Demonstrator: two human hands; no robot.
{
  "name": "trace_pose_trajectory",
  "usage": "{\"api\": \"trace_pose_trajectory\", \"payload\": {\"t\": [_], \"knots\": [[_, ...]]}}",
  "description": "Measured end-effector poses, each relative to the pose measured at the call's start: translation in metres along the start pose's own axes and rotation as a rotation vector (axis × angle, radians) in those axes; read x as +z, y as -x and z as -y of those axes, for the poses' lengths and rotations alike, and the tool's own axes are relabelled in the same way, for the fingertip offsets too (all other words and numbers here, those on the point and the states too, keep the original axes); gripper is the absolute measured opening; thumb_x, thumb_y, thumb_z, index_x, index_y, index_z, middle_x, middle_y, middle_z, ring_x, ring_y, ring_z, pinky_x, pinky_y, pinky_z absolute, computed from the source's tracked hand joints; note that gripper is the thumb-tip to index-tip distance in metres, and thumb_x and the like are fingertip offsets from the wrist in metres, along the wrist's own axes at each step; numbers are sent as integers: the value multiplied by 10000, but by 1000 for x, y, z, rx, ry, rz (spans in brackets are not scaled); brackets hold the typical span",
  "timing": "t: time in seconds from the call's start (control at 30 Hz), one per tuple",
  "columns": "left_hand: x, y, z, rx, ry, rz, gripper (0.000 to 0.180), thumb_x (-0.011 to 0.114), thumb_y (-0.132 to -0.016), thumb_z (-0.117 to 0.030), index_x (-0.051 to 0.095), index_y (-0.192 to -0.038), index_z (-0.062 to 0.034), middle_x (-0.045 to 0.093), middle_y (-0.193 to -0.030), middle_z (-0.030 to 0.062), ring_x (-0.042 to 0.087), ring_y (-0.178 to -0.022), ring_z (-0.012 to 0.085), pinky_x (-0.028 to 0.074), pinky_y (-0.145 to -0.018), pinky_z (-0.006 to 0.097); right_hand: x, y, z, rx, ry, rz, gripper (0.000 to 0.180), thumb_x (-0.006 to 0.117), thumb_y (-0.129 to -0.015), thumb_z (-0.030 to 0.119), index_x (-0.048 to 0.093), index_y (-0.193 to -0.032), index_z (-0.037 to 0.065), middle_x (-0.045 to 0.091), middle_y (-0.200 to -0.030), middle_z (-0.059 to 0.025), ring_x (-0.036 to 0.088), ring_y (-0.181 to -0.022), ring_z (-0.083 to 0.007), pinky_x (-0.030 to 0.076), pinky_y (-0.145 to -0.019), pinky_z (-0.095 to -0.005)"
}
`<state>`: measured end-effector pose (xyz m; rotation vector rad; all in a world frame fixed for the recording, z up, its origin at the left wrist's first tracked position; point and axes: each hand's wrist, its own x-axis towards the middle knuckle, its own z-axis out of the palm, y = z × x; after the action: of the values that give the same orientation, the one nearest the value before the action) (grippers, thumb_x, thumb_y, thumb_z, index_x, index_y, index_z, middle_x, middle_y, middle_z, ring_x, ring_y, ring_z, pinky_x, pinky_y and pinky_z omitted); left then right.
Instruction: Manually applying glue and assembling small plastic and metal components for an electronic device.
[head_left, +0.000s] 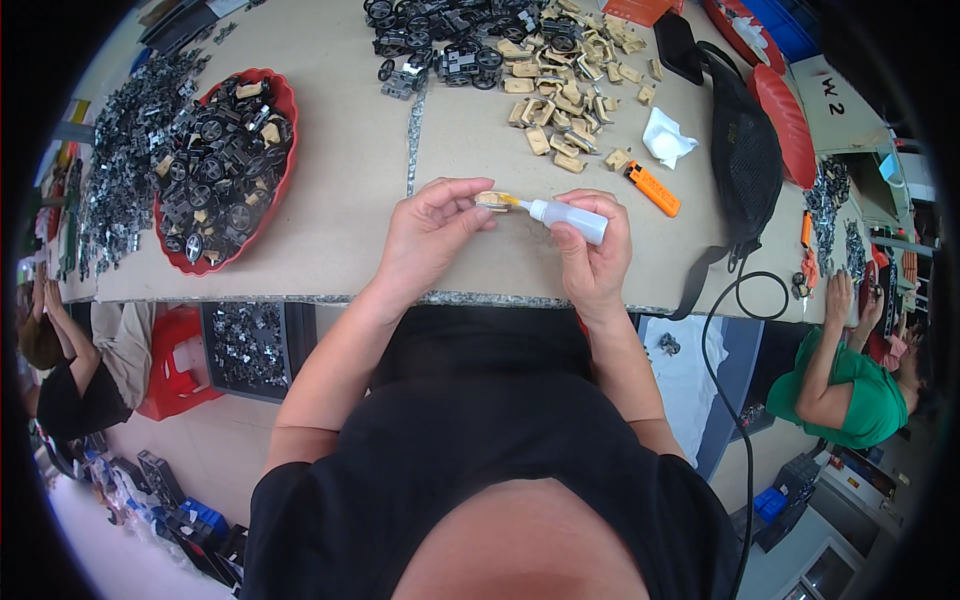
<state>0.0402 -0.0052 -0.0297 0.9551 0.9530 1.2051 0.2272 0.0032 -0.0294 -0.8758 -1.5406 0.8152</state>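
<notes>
My left hand (432,232) pinches a small tan plastic part (492,201) between thumb and fingers, just above the table's near edge. My right hand (592,248) grips a small white squeeze bottle (570,218) with a yellow nozzle. The nozzle tip touches the tan part. Both hands hover over the brown cardboard-covered table (350,180).
A red oval tray (283,110) of black wheeled parts sits at left beside a heap of grey pieces (125,160). Loose tan parts (565,85) and black assemblies (440,40) lie farther back. An orange utility knife (652,188), crumpled tissue (667,138) and black bag (745,160) sit right. Other people work at both sides.
</notes>
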Motion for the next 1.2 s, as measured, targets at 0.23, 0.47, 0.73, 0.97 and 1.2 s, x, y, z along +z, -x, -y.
{"api": "trace_pose_trajectory", "payload": {"t": [0.23, 0.47, 0.73, 0.97, 1.2], "knots": [[0, 0, -1, 0, 20, -18, 278, 572, -849, 20, 553, -1126, 29, 629, -951, 84, 609, -834, 116, 493, -781, 223, -1, 0, 0, -11, 31, 4, 251, 642, -828, 117, 482, -979, -2, 569, -917, -130, 548, -832, -200, 452, -724, -291], [0, 0, -4, -36, 37, -15, 271, 567, -854, 14, 543, -1123, 35, 626, -974, 83, 610, -850, 122, 496, -801, 234, -1, 1, 10, 235, -316, -96, 228, 624, -822, 36, 470, -989, 11, 538, -1007, -113, 549, -859, -159, 466, -748, -262], [-1, -1, -4, -55, 26, 8, 251, 563, -858, 7, 544, -1108, 28, 633, -967, 85, 608, -864, 125, 496, -806, 243, -34, -18, 1, 390, -328, -306, 367, 658, -740, -75, 491, -1061, -8, 546, -1050, -98, 541, -977, -147, 449, -859, -260], [8, -4, -10, -130, 27, 90, 262, 563, -860, -3, 557, -1121, 12, 624, -956, 63, 599, -860, 110, 487, -799, 234, -46, -16, -18, 410, -202, -304, 362, 663, -740, -63, 490, -1054, -21, 554, -1063, -111, 541, -981, -152, 442, -866, -261], [18, -9, -18, 14, -141, 194, 258, 565, -852, 6, 592, -1107, -12, 584, -991, 29, 558, -918, 100, 465, -827, 229, -45, -4, -1, 45, 448, -333, 350, 626, -811, 19, 488, -1125, -46, 536, -1072, -78, 525, -904, -132, 420, -820, -269]]}}
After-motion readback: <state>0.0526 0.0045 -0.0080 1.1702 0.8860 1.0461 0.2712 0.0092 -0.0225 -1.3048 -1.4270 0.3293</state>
